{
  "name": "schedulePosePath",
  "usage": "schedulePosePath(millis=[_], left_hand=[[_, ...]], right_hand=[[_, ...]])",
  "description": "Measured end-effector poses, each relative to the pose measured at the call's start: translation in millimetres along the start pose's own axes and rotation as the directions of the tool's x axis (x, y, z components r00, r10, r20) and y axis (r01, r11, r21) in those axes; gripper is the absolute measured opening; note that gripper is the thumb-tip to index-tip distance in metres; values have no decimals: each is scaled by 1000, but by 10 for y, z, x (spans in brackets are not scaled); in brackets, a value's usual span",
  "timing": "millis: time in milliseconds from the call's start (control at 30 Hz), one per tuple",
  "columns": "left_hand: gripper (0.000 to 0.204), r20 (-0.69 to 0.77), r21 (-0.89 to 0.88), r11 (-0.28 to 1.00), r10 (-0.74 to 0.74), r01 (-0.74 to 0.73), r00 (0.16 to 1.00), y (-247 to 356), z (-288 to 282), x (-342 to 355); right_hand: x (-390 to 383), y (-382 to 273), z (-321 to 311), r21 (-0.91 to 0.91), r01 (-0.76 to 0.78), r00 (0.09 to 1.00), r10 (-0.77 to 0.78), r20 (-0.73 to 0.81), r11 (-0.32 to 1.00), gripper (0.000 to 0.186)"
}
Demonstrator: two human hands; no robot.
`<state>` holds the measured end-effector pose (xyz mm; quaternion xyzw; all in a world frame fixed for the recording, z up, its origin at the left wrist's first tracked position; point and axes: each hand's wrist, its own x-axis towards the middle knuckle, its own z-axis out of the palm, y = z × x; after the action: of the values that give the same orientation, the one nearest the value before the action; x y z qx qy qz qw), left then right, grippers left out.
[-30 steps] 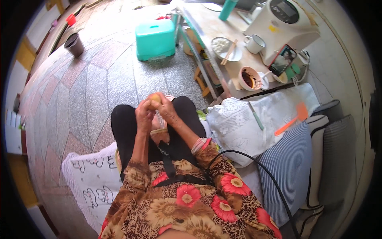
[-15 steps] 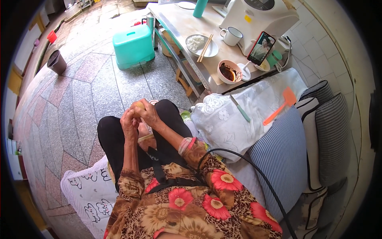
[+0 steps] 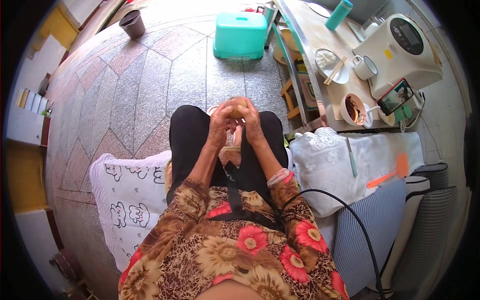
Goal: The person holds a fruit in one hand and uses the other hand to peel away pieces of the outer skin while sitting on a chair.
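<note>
Both my hands are closed around a round, yellow-brown thing (image 3: 234, 111), held above the gap between my knees. It looks like a fruit or a vegetable, but I cannot tell which kind. My left hand (image 3: 219, 123) grips its left side, and my right hand (image 3: 252, 122) covers the right side, fingers curled over the top. Much of its surface is hidden by my fingers. Below it, partly hidden between my legs, is something with a brown-pink rim (image 3: 230, 149).
To the right, a knife with a green handle (image 3: 353, 162) and an orange spatula (image 3: 392, 172) lie on a white lace cloth (image 3: 320, 170). The table (image 3: 345, 97) beyond bears a pink bowl (image 3: 353, 109), chopsticks (image 3: 335, 71), a mug (image 3: 365, 67) and a phone (image 3: 396, 97). A turquoise stool (image 3: 240, 36) stands ahead.
The view has swung left, so the scene appears shifted right. Both hands still clasp the round thing, which now shows more between the fingers.
</note>
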<state>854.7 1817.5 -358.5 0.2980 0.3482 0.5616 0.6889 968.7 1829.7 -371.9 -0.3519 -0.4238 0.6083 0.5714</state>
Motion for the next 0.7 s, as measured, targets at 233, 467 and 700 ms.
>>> schedulePosePath(millis=[233, 467, 700], left_hand=[[28, -99, 85, 994, 78, -70, 992, -2, 14, -20], [28, -87, 17, 999, 46, -45, 995, -150, -43, 57], [22, -68, 32, 999, 40, -38, 997, -52, 34, -10]], right_hand=[[-34, 19, 97, -88, 15, 997, -21, -67, 996, 28], [-39, -51, 105, -364, 108, 975, -171, -145, 925, 24], [-43, -27, 135, -349, 142, 971, -199, -130, 926, 33]])
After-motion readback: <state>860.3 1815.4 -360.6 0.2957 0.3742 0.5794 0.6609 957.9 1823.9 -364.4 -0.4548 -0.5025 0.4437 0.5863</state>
